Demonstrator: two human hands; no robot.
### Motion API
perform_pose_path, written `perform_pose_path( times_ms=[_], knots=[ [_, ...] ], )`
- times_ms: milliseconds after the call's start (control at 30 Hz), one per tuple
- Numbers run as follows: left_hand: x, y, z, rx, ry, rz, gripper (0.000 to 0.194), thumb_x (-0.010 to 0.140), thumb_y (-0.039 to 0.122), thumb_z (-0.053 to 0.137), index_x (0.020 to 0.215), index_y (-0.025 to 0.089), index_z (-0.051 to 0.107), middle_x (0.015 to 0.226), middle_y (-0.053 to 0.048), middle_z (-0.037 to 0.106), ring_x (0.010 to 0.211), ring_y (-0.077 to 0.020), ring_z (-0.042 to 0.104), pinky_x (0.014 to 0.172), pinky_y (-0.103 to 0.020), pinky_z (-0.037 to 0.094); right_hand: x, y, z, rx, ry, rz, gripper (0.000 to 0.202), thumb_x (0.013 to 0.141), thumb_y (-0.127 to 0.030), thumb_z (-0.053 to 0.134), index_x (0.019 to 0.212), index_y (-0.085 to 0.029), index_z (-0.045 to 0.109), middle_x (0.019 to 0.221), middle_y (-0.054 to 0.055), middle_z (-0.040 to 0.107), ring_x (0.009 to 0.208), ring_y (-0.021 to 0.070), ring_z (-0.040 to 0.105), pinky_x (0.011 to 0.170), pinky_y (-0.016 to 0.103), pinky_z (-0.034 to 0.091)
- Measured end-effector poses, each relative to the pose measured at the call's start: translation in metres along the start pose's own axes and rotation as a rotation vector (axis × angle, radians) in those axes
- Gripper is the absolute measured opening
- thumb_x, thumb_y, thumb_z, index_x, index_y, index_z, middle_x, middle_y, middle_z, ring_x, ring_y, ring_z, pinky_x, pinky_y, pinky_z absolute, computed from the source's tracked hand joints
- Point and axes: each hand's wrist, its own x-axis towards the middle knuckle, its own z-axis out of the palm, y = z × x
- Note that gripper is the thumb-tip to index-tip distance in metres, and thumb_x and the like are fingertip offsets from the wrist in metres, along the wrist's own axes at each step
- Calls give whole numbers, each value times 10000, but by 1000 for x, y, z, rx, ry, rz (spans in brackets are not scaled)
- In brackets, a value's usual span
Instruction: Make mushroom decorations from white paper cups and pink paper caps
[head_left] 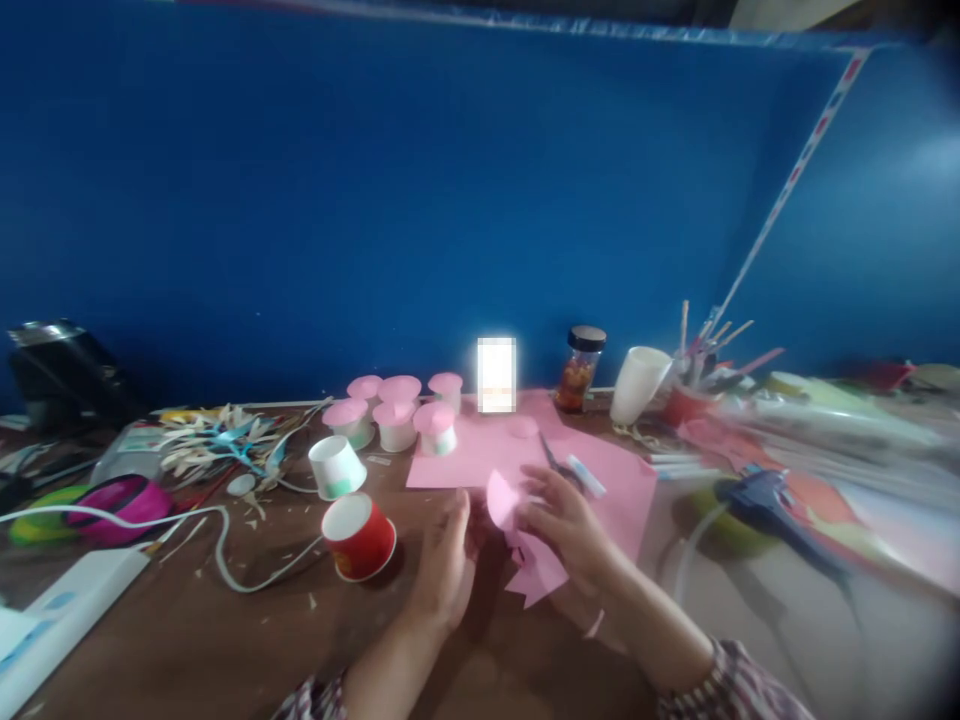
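My right hand (566, 515) is closed, its fingers pinching a rounded piece of pink paper (501, 500). Jagged pink paper scraps (538, 572) hang just below that hand. To the left, my left hand (448, 565) is held upright with fingers extended, apart from the paper, and nothing shows in it. Behind the hands lies a large pink sheet (465, 462); on it are a pink paper disc (523, 427), dark scissors (555, 460) and a small white tube (586, 475).
Several small cups topped with pink discs (396, 412) stand at the back. A white cup (337, 467) and a red cup (360, 537) lie left of my hands. Nearby are a cable (225, 540), power strip (67, 620), jar (580, 370), tall white cup (639, 387) and glue gun (780, 515).
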Motion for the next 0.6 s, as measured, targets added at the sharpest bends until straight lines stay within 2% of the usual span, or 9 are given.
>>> perform_pose_path(
  times_ms=[133,267,400,500,600],
  knots=[
    [4,-1,-1,16,25,31,255,737,352,741,845,158,616,781,-13,689,724,-149,652,682,-265,511,-1,-5,-2,72,42,-9,518,669,-256,758,1144,-260,552,1004,15,557,761,116,599,637,237,518],
    [6,2,0,59,13,27,329,682,212,792,954,177,611,881,-3,681,761,-130,652,707,-256,527,-1,-7,-4,52,43,-41,510,703,-215,697,1183,-264,530,989,11,593,704,98,574,564,197,467],
    [4,5,-2,130,-127,-73,419,714,202,767,1098,189,598,1015,-49,667,844,-173,658,712,-297,550,3,-5,-8,-40,1,-164,547,725,-205,653,1248,-229,493,885,13,644,740,134,600,610,233,474],
    [3,5,-5,175,-184,-174,360,721,214,762,1050,153,629,1015,-80,680,798,-166,665,700,-289,551,4,-5,-10,-140,-15,-234,528,756,-196,618,1266,-200,481,884,31,666,731,139,597,613,253,466],
    [2,3,-6,185,-176,-222,322,716,229,767,994,124,641,925,-89,707,738,-156,673,707,-284,549,3,-5,-10,-185,-11,-248,521,771,-197,618,1273,-194,476,970,65,674,796,150,608,660,274,480]
  ],
)
